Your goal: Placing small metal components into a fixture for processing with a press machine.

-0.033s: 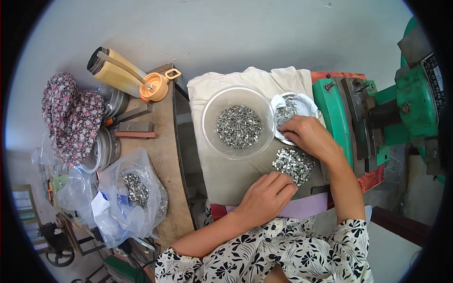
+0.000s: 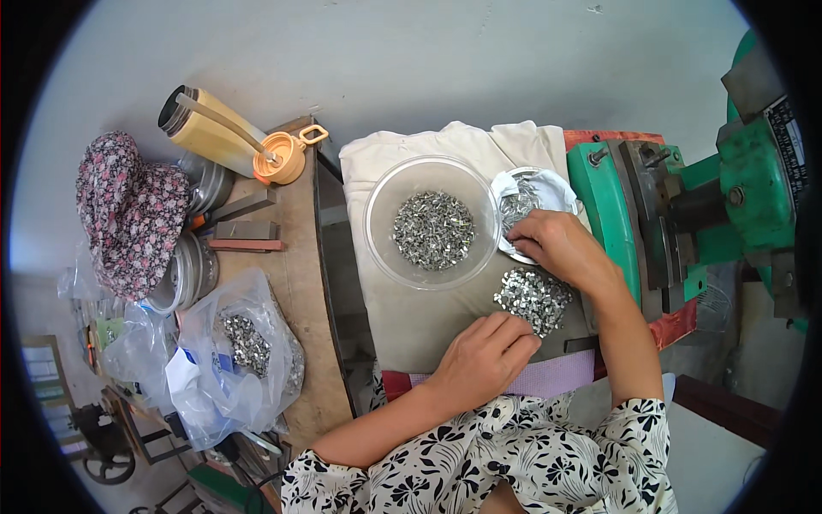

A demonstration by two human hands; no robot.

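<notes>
While our right hand point(image 2: 561, 247) bends over the round white dish point(image 2: 561, 190), our left hand point(image 2: 485, 353) curls beside the silver metal-chip heap point(image 2: 533, 298) on beige cloth point(image 2: 411, 319); we cannot tell either grip. Our clear round plastic tub point(image 2: 379, 224) looks partly filled; the heap is left.

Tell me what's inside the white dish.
Thin silvery pieces and a white liner show in the dish. The right hand covers part of its near side; anything beneath cannot be seen.
</notes>
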